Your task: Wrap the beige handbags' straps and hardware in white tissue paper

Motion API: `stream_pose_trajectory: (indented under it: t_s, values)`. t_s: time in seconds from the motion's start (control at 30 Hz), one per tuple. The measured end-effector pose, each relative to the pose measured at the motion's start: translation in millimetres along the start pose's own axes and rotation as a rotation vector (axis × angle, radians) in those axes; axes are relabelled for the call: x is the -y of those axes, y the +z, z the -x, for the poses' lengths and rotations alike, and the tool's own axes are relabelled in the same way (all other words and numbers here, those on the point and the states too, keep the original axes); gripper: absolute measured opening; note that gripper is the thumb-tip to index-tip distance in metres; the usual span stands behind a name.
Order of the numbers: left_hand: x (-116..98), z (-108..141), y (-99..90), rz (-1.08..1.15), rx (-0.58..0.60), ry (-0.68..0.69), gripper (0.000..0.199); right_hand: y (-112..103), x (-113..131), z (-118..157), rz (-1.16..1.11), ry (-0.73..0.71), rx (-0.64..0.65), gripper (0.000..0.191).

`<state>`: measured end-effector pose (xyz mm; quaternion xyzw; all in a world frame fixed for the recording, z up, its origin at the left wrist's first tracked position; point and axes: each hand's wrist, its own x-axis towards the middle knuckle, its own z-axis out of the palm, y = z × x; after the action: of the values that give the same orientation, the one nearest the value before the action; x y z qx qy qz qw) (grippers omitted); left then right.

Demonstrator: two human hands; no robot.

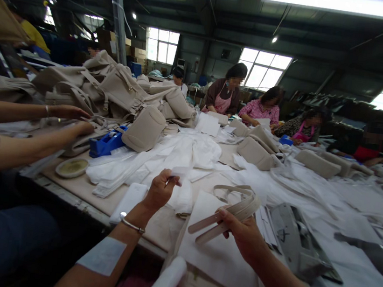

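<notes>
The right hand (242, 229)'s grip is clamped on a beige bag strap (242, 208), above a white sheet (215, 257) on the table (104, 201); the strap lies right of the left hand (160, 189), pinched on a translucent slip (180, 172); its long axis slants, loop away, paired ends pointing left and nearward.

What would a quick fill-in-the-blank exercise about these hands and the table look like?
1. The person's right hand holds looped beige ____.
2. A thin pale slip is pinched in the person's ____ hand, the one with a silver bangle at its wrist.
3. The tape dispenser near the round dish is coloured ____.

Missing words: straps; left; blue.
</notes>
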<state>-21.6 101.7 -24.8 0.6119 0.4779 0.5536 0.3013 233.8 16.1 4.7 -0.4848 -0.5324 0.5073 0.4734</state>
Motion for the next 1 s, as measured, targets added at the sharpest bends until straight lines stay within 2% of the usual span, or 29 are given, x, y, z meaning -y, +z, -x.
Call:
stream_pose_trajectory:
  t_s: [0.23,0.4,0.53,0.67,0.77,0.83,0.9,1.0]
  values:
    - [-34.5,14.3,6.1,0.008,0.058,-0.009,0.025,6.1,17.1,2.5,0.012,-0.054,-0.021,0.033]
    - [-60.9,30.0,18.6,0.025,0.134,0.005,0.025,15.3,27.3,0.5,-0.059,-0.060,0.106,0.033]
    - [-70.8,39.3,26.8,-0.054,0.215,0.101,0.023,23.3,31.4,-3.8,-0.118,-0.121,0.094,0.028]
    - [-66.5,38.8,22.2,-0.076,0.435,0.283,0.008,22.4,35.9,-0.3,-0.185,-0.142,0.021,0.021]
    - [-56.6,34.8,11.7,-0.193,0.599,0.317,0.008,15.7,43.8,8.4,-0.221,-0.087,-0.004,0.022]
    - [-51.1,33.9,2.3,-0.314,0.692,0.286,0.006,7.8,52.0,12.3,-0.295,-0.028,-0.030,0.024]
    - [-49.4,36.0,-9.9,-0.372,0.797,0.223,0.010,-6.2,61.0,10.3,-0.377,0.002,-0.109,0.024]
    - [-54.8,45.4,-36.3,-0.363,0.978,0.016,0.010,-43.6,71.8,-7.6,-0.497,-0.038,-0.296,0.017]
